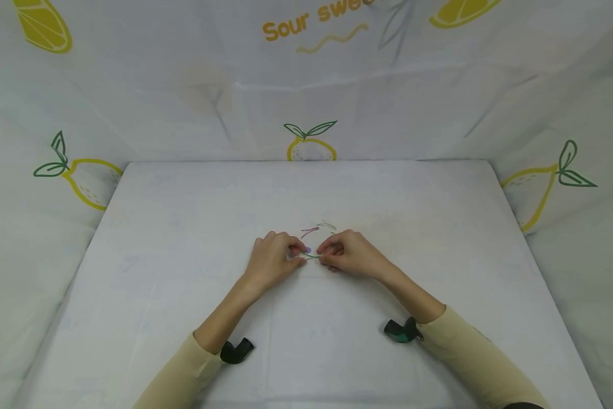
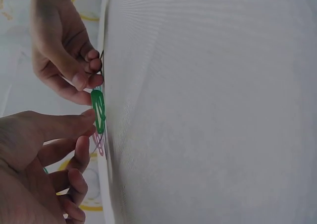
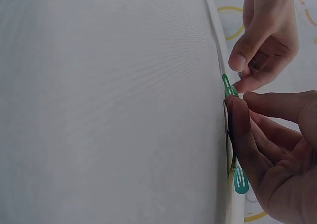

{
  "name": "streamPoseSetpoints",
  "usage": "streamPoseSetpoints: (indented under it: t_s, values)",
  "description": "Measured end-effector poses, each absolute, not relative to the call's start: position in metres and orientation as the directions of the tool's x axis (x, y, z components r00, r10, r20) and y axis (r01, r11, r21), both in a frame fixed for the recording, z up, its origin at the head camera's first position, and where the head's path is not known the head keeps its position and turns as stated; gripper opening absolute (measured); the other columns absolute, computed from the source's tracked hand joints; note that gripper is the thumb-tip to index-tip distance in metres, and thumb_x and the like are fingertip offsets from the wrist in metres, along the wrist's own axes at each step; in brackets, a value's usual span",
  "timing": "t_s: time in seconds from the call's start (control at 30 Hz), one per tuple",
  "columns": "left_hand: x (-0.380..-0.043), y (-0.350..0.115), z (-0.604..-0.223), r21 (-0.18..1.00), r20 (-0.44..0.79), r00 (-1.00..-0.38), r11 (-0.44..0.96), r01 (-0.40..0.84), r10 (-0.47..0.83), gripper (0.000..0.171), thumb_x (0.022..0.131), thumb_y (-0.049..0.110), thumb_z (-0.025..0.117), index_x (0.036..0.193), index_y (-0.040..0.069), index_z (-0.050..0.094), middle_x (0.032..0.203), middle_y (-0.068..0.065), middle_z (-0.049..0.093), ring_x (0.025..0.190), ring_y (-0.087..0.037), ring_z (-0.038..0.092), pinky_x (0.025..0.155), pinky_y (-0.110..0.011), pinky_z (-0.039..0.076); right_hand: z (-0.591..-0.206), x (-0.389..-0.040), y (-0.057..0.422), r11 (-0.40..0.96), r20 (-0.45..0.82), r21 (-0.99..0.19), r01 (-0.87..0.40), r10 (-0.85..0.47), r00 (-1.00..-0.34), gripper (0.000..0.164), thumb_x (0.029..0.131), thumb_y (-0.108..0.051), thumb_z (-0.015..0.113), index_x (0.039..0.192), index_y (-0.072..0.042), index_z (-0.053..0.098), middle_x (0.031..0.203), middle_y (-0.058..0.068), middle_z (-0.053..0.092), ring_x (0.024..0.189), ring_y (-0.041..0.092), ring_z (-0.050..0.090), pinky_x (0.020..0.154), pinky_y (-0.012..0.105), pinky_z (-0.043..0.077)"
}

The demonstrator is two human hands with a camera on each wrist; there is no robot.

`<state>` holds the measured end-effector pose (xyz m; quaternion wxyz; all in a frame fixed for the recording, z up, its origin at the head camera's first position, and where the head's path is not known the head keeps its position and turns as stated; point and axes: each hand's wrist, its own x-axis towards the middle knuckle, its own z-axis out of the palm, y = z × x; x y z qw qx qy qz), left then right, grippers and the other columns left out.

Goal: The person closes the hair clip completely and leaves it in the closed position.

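A green snap hair clip (image 2: 98, 111) lies between the two hands, low over the white tabletop. Thumb and fingers of the right hand (image 1: 354, 254) pinch one end of it; the other end (image 3: 227, 83) sticks out toward the left hand. The left hand (image 1: 272, 258) has its thumb and forefinger parted around that free end, the fingertips close to the clip. By the left forefinger tip shows a small purple piece (image 1: 308, 250). Beyond the hands lie a reddish clip (image 1: 310, 230) and a pale clip (image 1: 328, 225).
In the right wrist view a teal clip (image 3: 240, 178) and a yellowish clip (image 3: 231, 169) show beside the right hand. A pink clip (image 2: 100, 145) appears past the green one. White cloth with printed lemons (image 1: 311, 149) walls the table (image 1: 183, 210) at the back and sides.
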<state>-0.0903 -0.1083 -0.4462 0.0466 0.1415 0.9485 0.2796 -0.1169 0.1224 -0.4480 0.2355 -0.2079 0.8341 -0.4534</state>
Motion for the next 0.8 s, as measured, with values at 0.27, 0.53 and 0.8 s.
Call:
streamPoseSetpoints:
  t_s: [0.27,0.53,0.8]
  values:
    - [-0.0898,-0.1092,-0.4458,0.53,-0.025,-0.955,0.814,0.237,0.294,0.016,0.087,0.024,0.091,0.102,0.021,0.086,0.086,0.005,0.073,0.08,-0.016,0.053,0.077,-0.037,0.036,-0.4479,-0.118,0.1218,0.487,-0.221,-0.867,-0.1,-0.559,-0.799,0.016,0.099,-0.004,0.075,0.112,0.004,0.078,0.09,0.012,0.083,0.069,0.014,0.076,0.068,0.026,0.062]
    - [-0.09,-0.1126,-0.4473,0.535,-0.047,-0.956,0.815,0.222,0.291,0.018,0.086,0.022,0.091,0.104,0.021,0.086,0.085,0.006,0.072,0.08,-0.016,0.052,0.078,-0.037,0.036,-0.4488,-0.1189,0.1187,0.49,-0.232,-0.867,-0.092,-0.559,-0.796,0.014,0.099,-0.003,0.074,0.109,0.006,0.079,0.091,0.014,0.084,0.069,0.012,0.076,0.068,0.027,0.063]
    - [-0.0899,-0.113,-0.4478,0.535,-0.064,-0.951,0.815,0.222,0.302,0.018,0.085,0.023,0.092,0.102,0.022,0.085,0.085,0.008,0.074,0.083,-0.016,0.056,0.079,-0.038,0.037,-0.4495,-0.1184,0.1185,0.506,-0.216,-0.854,-0.122,-0.559,-0.8,0.011,0.099,-0.003,0.075,0.106,0.003,0.081,0.089,0.011,0.084,0.068,0.009,0.074,0.066,0.022,0.06]
